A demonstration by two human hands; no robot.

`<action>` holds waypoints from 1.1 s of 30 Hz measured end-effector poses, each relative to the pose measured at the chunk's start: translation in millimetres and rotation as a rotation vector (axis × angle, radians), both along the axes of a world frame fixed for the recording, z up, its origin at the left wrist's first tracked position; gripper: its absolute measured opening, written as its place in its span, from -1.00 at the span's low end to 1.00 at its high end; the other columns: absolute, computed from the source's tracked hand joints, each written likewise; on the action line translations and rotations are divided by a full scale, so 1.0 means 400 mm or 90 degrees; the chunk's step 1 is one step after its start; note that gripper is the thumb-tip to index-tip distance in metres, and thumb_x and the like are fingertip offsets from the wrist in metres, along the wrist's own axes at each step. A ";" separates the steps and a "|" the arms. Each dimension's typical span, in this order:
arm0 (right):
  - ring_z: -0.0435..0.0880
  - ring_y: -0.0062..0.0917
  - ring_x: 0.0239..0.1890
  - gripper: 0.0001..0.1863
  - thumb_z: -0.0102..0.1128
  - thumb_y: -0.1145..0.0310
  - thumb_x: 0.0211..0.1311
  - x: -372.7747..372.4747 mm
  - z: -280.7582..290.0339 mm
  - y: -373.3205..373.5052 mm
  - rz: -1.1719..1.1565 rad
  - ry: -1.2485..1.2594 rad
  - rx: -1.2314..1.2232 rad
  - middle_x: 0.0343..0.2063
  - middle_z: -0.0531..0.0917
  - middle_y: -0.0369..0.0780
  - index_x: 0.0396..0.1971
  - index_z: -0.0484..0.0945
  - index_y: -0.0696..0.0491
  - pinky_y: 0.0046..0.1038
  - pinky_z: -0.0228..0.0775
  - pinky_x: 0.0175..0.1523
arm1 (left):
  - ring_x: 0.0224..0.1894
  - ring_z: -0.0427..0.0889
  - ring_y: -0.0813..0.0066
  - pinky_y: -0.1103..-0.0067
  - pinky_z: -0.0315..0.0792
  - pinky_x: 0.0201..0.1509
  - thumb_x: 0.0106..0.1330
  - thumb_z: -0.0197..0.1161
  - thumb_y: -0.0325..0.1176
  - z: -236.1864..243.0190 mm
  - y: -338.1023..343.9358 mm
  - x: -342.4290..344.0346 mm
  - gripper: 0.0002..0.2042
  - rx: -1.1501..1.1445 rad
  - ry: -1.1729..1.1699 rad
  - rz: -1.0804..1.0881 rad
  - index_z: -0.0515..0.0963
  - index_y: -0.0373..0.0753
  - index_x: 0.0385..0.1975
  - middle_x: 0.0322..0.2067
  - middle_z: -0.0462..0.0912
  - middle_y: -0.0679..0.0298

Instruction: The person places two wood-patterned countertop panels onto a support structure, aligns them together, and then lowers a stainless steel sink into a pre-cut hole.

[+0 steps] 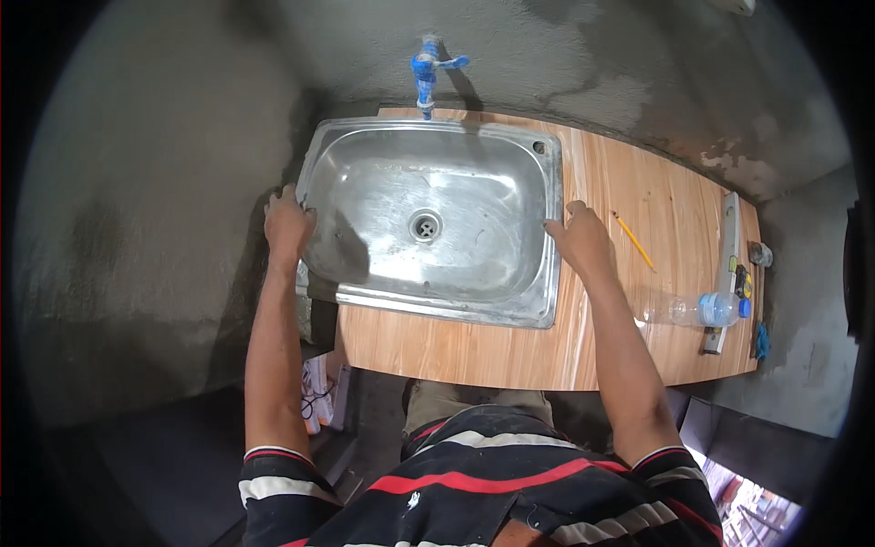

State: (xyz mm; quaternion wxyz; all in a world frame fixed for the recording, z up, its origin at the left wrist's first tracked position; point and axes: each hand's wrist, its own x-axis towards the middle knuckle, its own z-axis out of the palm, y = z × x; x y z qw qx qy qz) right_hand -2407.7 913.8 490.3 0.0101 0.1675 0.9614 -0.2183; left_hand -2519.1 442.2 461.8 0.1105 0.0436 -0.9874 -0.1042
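A stainless steel sink [497, 205] lies on a wood-grain countertop [428, 351], a little askew, its left side reaching past the board's left edge. My left hand [288, 226] grips the sink's left rim, fingers partly hidden behind the edge. At the opposite rim, my right hand [581, 239] has its thumb over the metal and its fingers curled beside it on the board. The round drain [426, 226] shows in the middle of the basin, and a small hole [540, 148] pierces the far right corner.
A blue tap [425, 73] juts from the rough cement wall [547, 64] behind the sink. On the right of the board lie a yellow pencil [634, 242], a spirit level [731, 237], a plastic bottle [715, 310] on its side and a tape measure [744, 283].
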 end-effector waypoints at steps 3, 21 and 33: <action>0.65 -0.03 0.02 -0.41 0.39 0.09 0.18 0.000 -0.027 -0.039 -0.027 -0.018 0.039 -0.10 0.65 0.14 0.02 0.52 0.26 -0.10 0.50 0.13 | 0.16 0.54 -0.21 0.15 0.45 0.26 0.14 0.39 -0.24 -0.036 -0.011 -0.072 -0.46 -0.100 -0.042 0.039 0.48 -0.31 0.12 0.08 0.57 -0.13; 0.63 -0.03 0.05 -0.51 0.32 0.41 -0.01 -0.058 -0.051 -0.076 -0.189 -0.053 0.018 -0.09 0.64 0.13 -0.04 0.52 0.29 -0.12 0.48 0.17 | -0.09 0.69 -0.14 0.12 0.57 -0.01 0.05 0.40 -0.24 -0.093 -0.074 -0.169 -0.57 -0.104 -0.102 0.003 0.50 -0.31 -0.11 -0.18 0.69 -0.10; 0.70 -0.03 0.00 -0.51 0.32 0.33 -0.04 -0.083 -0.054 -0.052 -0.176 -0.084 -0.003 -0.09 0.69 0.14 -0.09 0.56 0.29 -0.18 0.54 0.12 | -0.10 0.69 -0.16 0.09 0.56 -0.04 0.01 0.42 -0.23 -0.099 -0.110 -0.181 -0.55 -0.060 -0.117 -0.001 0.50 -0.33 -0.14 -0.22 0.71 -0.12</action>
